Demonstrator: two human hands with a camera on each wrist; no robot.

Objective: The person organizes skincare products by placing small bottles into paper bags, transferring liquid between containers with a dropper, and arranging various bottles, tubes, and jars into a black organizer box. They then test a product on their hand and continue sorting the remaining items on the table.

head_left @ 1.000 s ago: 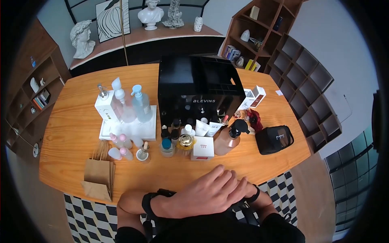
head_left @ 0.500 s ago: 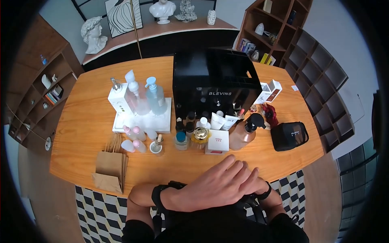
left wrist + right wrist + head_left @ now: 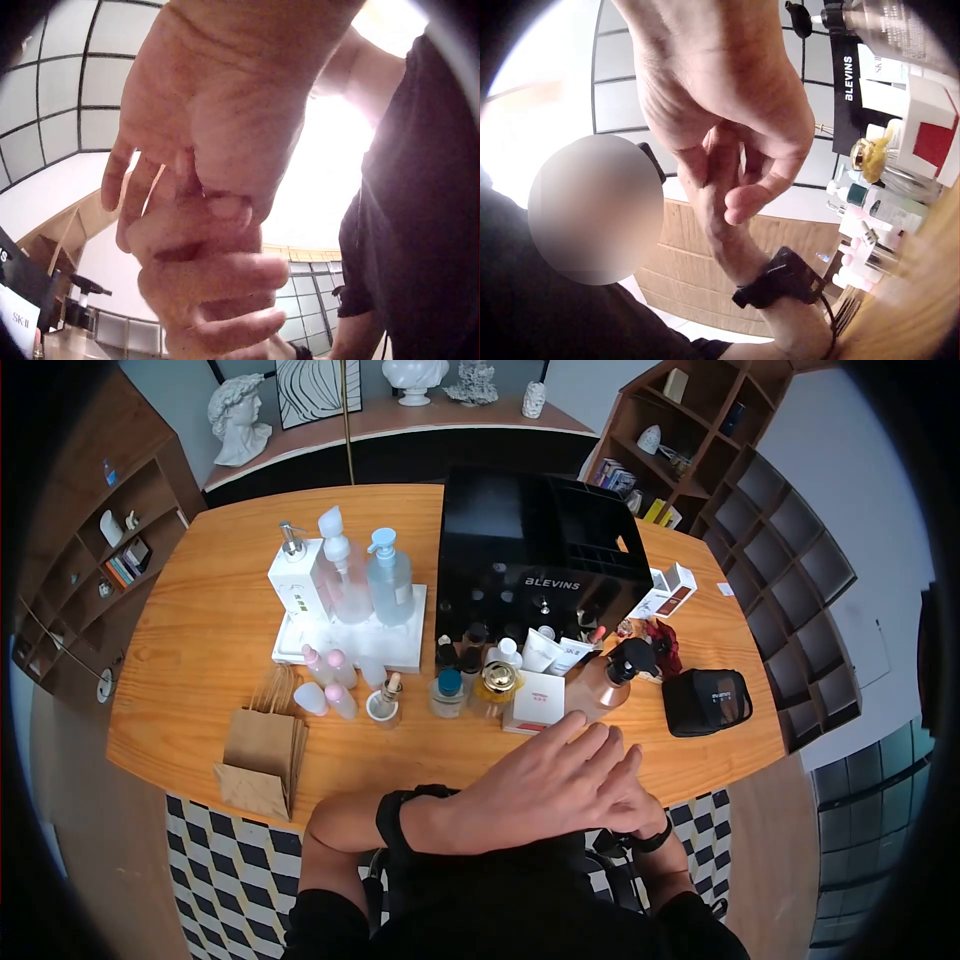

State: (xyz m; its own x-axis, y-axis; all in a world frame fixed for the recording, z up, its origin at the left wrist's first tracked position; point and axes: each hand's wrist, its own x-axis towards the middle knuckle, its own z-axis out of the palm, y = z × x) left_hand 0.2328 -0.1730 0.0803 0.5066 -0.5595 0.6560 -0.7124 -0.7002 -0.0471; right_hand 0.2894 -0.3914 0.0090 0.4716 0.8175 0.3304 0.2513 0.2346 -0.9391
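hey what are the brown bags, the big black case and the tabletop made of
The brown bags look like matte kraft paper, judging by the folds. The black case looks like glossy plastic or acrylic, since it mirrors the bottles. The tabletop looks like satin-finished wood or veneer, from its grain.

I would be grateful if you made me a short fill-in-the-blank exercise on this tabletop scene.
The front of the black case bears the word ____.
The blue bottle stands on a ____ tray.
The paper bags lie toward the left end of the table, the pouch toward the ____ end.
Black straps go round both of the person's ____.

Missing words: BLEVINS; white; right; wrists.
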